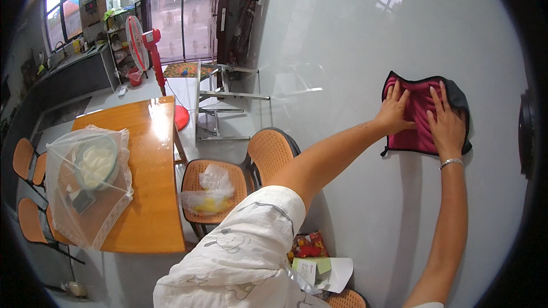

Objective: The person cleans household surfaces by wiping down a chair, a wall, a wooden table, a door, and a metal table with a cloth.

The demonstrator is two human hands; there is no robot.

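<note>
Reaching up from beside the orange chairs [214, 191] and wooden table [145, 159] on my left, I press my left hand [393, 113] and right hand [447, 125], fingers spread flat, side by side against the magenta cloth [419, 131], pinning it to the glossy white wall [342, 51] so it cannot slide.

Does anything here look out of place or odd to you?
Little does. The cloth under the left hand and right hand lies rumpled against the glossy wall, edges wavy. A plastic bag sits on a chair rather than the table.
</note>
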